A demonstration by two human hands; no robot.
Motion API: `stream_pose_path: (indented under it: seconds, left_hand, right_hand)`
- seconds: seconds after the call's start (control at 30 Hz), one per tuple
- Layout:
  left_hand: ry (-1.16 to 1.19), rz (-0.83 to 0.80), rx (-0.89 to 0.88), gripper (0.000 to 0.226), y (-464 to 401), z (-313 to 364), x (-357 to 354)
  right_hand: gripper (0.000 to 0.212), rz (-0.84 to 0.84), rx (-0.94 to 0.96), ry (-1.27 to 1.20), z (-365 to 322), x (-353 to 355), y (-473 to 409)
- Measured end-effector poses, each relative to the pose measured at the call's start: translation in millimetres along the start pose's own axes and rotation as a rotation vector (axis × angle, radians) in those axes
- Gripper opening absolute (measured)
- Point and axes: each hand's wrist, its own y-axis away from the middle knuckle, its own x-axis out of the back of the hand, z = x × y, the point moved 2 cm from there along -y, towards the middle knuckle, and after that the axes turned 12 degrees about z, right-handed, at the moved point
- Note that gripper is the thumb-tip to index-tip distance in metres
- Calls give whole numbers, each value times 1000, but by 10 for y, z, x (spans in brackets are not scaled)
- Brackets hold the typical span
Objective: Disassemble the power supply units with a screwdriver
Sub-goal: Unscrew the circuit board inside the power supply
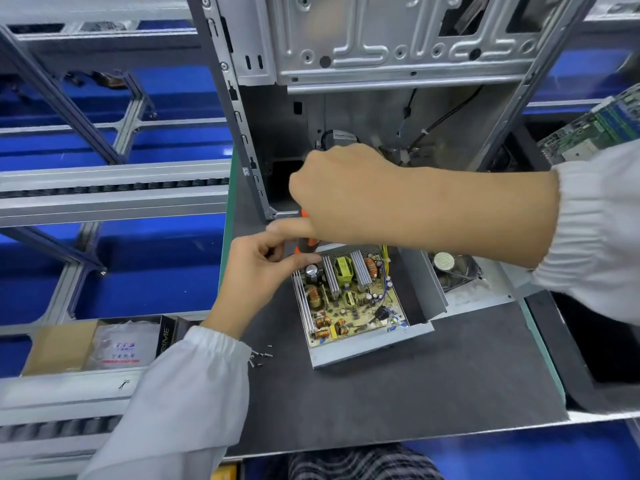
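One power supply unit (349, 303) lies open on the dark mat (415, 375), its rigid steel shell the place to grip (the crowded board looks fragile), as the right hand (346, 192) clenches one orange-handled screwdriver (306, 237), the left hand (266, 268) pinching at its tip, several loose screws (260, 356) nearby.

The open power supply (353, 303) lies at the centre of the dark mat (415, 386). The right hand (343, 192) grips an orange screwdriver (306, 233) at its 12 o'clock edge. The left hand (263, 268) touches its 10 o'clock corner. Loose screws (261, 356) lie at 8 o'clock.
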Motion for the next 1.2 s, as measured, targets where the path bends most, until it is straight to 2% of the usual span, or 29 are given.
stream_pose_path:
  seconds: [0.07,0.1,0.2,0.23,0.27,0.33,0.47,0.53,0.73,0.83,0.9,0.97,1.0,1.03,1.13,1.2]
  left_hand:
    - [-42,14,-13,19,36,19,-30]
    - [-155,19,-22,26,49,-4,-43]
    - [-719,-28,6,51,133,-117,-58]
    - [-817,-79,44,52,172,-146,-70]
    - [-827,-127,96,50,206,-176,-84]
    - [-702,-180,190,37,235,-231,-107]
    - [-564,-239,232,22,193,-295,-84]
    - [-550,-280,232,23,181,-289,-69]
    - [-531,-329,214,47,138,-283,-54]
    - [-530,-387,225,46,81,-311,-28]
    - [-525,-428,210,37,54,-307,-5]
    - [-529,-473,187,8,34,-305,2]
    - [-541,-474,180,11,32,-300,5]
    - [-552,-463,175,23,31,-313,17]
    - [-476,-413,169,53,60,-321,69]
    - [-410,-395,173,57,86,-354,79]
  right_hand:
    - [43,-22,-30,12,-10,-32,40]
    - [42,-11,-47,12,-23,-57,55]
    - [51,3,-124,-7,-6,-120,52]
    - [53,-8,-139,-21,20,-130,40]
    - [53,-21,-140,-36,43,-133,26]
    - [51,-41,-98,-57,72,-135,-8]
    - [48,-80,13,-39,89,-151,-94]
    - [47,-98,64,-13,104,-156,-127]
    - [45,-37,243,88,80,-167,-170]
    - [41,-4,450,162,-19,-157,-173]
    - [39,-84,549,168,-24,-142,-201]
    - [35,-221,525,103,52,-92,-247]
    - [31,-269,487,50,101,-69,-254]
    - [27,-295,452,-3,143,-51,-252]
    - [23,-282,401,-121,199,-46,-197]
    - [24,-244,411,-136,193,-60,-157]
